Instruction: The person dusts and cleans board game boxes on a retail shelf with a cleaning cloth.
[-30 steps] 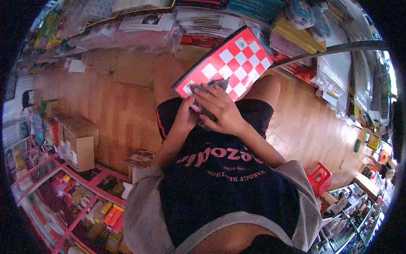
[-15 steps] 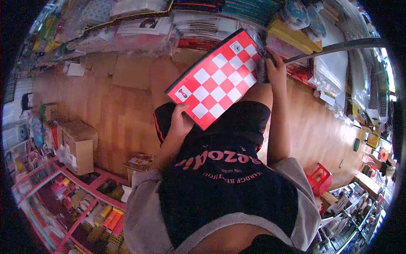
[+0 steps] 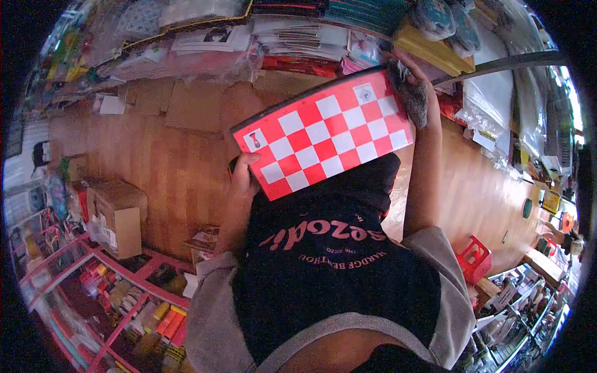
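Head view: on the wooden floor at the left stands a cardboard box [image 3: 118, 214] with its flaps down, so its contents are hidden. Nearer, at the lower left, a pink shelf rack [image 3: 81, 255] has compartments filled with small coloured bottles and tubes.

The red-and-white checkered board [image 3: 323, 133] is held up in the middle of the scene, in front of the person's dark shirt, tilted with its right end farther away.

The left hand [image 3: 241, 177] pinches the board's near left corner, thumb on the checkered face and the other fingers behind it. The right hand [image 3: 415, 84], arm stretched up and away, has its fingers curled round a grey cloth [image 3: 413, 98] pressed against the board's far right corner.
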Demonstrator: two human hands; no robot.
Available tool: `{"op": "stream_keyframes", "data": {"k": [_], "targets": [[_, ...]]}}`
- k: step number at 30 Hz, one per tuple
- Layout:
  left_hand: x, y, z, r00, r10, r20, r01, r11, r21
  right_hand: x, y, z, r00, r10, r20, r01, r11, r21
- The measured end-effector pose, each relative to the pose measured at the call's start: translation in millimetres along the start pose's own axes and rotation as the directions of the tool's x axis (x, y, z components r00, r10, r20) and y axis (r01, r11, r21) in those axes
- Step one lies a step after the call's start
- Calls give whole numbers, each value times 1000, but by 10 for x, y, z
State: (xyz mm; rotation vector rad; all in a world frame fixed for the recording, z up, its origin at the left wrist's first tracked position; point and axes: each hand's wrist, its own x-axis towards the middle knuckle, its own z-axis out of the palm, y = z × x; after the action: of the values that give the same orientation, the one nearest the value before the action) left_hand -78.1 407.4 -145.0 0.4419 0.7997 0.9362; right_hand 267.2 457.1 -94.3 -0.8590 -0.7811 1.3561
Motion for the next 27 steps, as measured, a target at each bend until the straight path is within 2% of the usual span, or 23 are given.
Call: {"op": "stream_keyframes", "data": {"k": [1,2,3,4,6,7,9,11,12,13,15,19,21,22,23,25,26,27], "targets": [[-14,-8,13,1000,1,0,-1,1000,1,23,1,9,1000,-12,22,12,1000,-3],[-62,18,12,998,-13,-68,13,1000,0,10,1,80,1000,-14,25,14,1000,-4],[-72,12,23,990,-28,-135,28,1000,-2,-14,3,101,1000,-17,-8,16,993,-115],[-63,-9,8,991,-26,-134,26,1000,-3,-37,5,113,999,-23,-42,13,974,-226],[-39,-63,9,993,2,-119,-18,992,-129,-99,-7,93,999,18,-38,-28,962,-272],[-35,-71,26,993,-1,-119,-15,991,-130,-126,-10,83,997,62,-40,-72,946,-316],[-25,-95,71,993,6,-115,-27,982,-187,-171,18,0,999,39,1,-36,933,-358],[11,-124,75,990,29,-138,-53,984,-171,-207,86,-162,992,35,118,17,912,-410],[36,-124,67,986,59,-158,-84,985,-154,-263,5,-35,991,136,13,-112,861,-496],[55,-141,25,986,61,-155,-85,984,-154,-289,13,-35,991,133,13,-109,861,-497],[104,-176,-34,972,96,-214,-126,983,-131,-317,23,-70,987,30,159,71,802,-593],[163,-200,-16,978,111,-178,-145,971,-190,-454,1,-102,992,0,125,79,777,-624],[183,-249,5,979,161,-128,-194,930,-313,-561,66,-235,972,-64,-226,-9,951,-308],[210,-262,16,979,160,-127,-192,931,-312,-510,141,-281,922,-254,-293,177,948,-265],[258,-272,37,978,182,-98,-205,909,-362,-479,182,-341,920,-257,-297,179,947,-265],[308,-256,74,978,198,-60,-204,888,-411,-383,182,-110,835,-370,-408,369,926,-82],[308,-250,86,983,159,-87,-181,894,-409,-342,200,-42,779,-496,-383,348,851,-394],[299,-240,102,986,121,-111,-156,900,-408,-346,126,275,826,-419,-377,339,903,-263]]}}
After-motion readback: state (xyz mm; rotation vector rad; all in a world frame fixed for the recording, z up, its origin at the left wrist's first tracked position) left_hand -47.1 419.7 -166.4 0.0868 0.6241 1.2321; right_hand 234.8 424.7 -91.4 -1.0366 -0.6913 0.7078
